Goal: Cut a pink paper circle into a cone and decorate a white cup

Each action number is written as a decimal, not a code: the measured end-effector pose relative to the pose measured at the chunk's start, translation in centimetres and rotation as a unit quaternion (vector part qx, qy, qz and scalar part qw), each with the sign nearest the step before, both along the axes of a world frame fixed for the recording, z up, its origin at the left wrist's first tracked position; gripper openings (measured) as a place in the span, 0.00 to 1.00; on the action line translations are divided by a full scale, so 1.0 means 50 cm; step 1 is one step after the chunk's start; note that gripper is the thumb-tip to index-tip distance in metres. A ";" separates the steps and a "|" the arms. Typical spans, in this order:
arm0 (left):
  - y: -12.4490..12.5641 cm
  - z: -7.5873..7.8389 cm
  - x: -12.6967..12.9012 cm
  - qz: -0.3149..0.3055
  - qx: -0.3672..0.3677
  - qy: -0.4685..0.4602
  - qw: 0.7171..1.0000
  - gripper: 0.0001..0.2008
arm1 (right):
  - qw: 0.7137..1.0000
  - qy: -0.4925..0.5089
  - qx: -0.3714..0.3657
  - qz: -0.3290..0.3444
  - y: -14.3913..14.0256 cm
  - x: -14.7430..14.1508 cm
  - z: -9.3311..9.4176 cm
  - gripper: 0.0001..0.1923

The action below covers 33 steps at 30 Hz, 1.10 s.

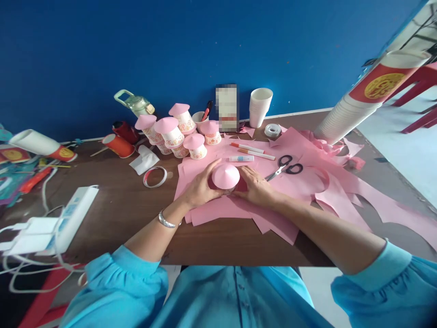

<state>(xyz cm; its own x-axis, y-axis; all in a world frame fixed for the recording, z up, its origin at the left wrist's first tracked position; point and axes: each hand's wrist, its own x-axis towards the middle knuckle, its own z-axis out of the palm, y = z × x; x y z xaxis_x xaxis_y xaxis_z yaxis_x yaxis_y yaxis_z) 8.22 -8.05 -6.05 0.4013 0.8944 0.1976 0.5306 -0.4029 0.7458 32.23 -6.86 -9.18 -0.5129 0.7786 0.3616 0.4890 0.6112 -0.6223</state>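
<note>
Hands cup a pink paper cone (226,175) at frame centre on pink paper (218,207) on the counter (129,205): left hand (200,187) grips its left side, right hand (255,186) its right, equally near, tip upward.

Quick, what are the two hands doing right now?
Left hand: curled around the left side of the pink cone-topped cup, holding it.
Right hand: pressed against the cup's right side, holding it too.

A pink paper cone (226,175) sits point-up like a lid on a small cup (mostly hidden), resting on pink paper sheets (239,205).
</note>
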 end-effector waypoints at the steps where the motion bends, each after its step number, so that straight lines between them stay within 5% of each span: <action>1: 0.000 -0.001 0.000 0.004 0.005 -0.004 1.000 0.51 | 1.000 0.006 0.005 0.006 0.002 0.003 -0.001 0.32; 8: -0.001 -0.003 0.008 0.015 0.017 -0.021 1.000 0.57 | 0.998 0.063 -0.012 -0.010 0.008 0.018 0.005 0.34; 14: -0.008 -0.009 0.022 0.032 0.047 -0.020 0.998 0.58 | 0.983 0.155 -0.038 -0.095 -0.004 0.023 0.053 0.14; 22: 0.000 -0.019 0.013 0.001 0.037 0.001 0.999 0.62 | 0.957 0.215 -0.188 -0.048 -0.012 0.013 0.051 0.27; 29: 0.004 0.021 0.009 -0.056 -0.004 -0.021 0.998 0.31 | 0.940 0.220 -0.250 -0.068 -0.010 0.012 0.072 0.28; 33: 0.001 0.027 0.017 -0.051 0.007 -0.007 0.999 0.29 | 0.929 0.235 -0.279 -0.067 -0.011 0.011 0.081 0.29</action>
